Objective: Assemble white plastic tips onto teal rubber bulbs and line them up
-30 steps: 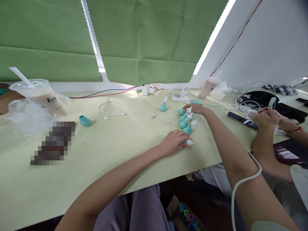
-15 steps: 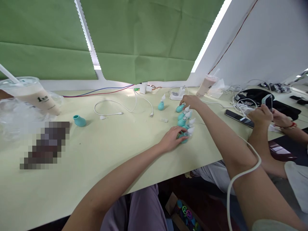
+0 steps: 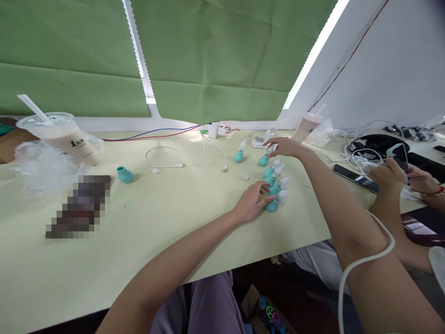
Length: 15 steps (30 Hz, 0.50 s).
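Here, head view only.
Left hand (image 3: 253, 202): fingers loosely curled and parted, fingertips touching the nearest teal rubber bulb with white nozzle (image 3: 274, 203); not closed round it.
Right hand (image 3: 285, 146): pinching the white tip of the far teal bulb (image 3: 263, 160).
Row of teal bulbs (image 3: 274, 178): runs between the two hands, toward the table's (image 3: 146, 218) far right edge; nozzles point up and right.
Nearer hand: left, to the row's near end.
Writing: dark print on the milk-tea plastic cup (image 3: 60, 137) at the far left corner, unreadable.
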{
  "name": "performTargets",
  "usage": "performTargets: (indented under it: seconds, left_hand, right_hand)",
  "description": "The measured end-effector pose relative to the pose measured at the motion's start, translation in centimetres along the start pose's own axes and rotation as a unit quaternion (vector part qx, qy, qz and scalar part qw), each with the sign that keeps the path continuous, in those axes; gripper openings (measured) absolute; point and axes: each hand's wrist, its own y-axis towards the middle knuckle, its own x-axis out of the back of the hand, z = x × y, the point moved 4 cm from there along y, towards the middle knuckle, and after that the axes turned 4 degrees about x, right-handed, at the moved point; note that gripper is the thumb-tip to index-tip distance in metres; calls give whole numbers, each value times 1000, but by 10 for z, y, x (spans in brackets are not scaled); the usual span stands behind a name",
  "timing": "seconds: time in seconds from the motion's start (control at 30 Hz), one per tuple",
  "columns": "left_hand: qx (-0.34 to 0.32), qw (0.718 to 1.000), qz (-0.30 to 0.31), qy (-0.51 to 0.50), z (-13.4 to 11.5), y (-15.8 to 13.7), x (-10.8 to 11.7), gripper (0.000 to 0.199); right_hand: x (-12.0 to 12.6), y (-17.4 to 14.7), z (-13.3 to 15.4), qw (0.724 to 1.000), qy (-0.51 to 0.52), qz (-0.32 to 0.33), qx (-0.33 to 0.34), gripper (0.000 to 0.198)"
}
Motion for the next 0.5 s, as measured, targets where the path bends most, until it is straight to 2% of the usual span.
performTargets:
  seconds: [0.1, 0.17, 0.23, 0.3, 0.33, 0.4, 0.47, 0.5]
  left_hand:
    - [17, 1000, -1, -12, 1, 0, 2, 46]
    - [20, 1000, -4, -21, 1, 0, 3, 47]
    - [20, 999, -3, -27, 0, 0, 4, 47]
    - [23, 999, -2, -31, 1, 0, 4, 47]
    - [25, 999, -1, -30, 1, 0, 4, 47]
    - [27, 999, -2, -27, 2, 0, 4, 46]
    - [27, 999, -2, -23, 2, 1, 4, 46]
    - [25, 999, -3, -21, 2, 1, 4, 46]
  right_hand:
    - [1, -9, -8, 994, 106, -6, -18, 76]
    - [1, -16, -21, 980, 193, -18, -39, 83]
    - [0, -25, -40, 965, 243, -62, -81, 70]
    - [-6, -34, -64, 955, 214, -114, -168, 58]
    - [-12, -38, -75, 953, 178, -110, -219, 57]
    - [-31, -44, -88, 950, 125, -29, -283, 56]
    - [-48, -46, -90, 952, 114, 27, -283, 50]
    - [-54, -45, -89, 953, 117, 28, -277, 46]
